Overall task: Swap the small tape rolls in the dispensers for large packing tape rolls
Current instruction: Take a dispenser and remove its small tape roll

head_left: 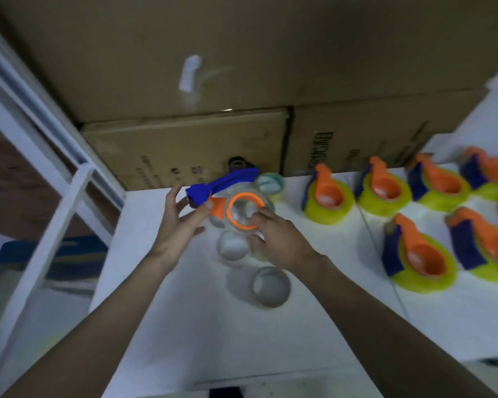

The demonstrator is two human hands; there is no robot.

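Head view: left hand (pixel 179 225) pinches the blue-and-orange plastic tape dispenser (pixel 222 188) at its orange neck, held above the white surface (pixel 213 334). Right hand (pixel 279 239) has its grip curled on the small clear tape roll (pixel 243 211) around the dispenser's orange ring (blurry). Loose clear rolls (pixel 270 287) lie below. Dispensers carrying large yellow-green rolls (pixel 328 201) sit to the right, cardboard boxes (pixel 184 147) behind.
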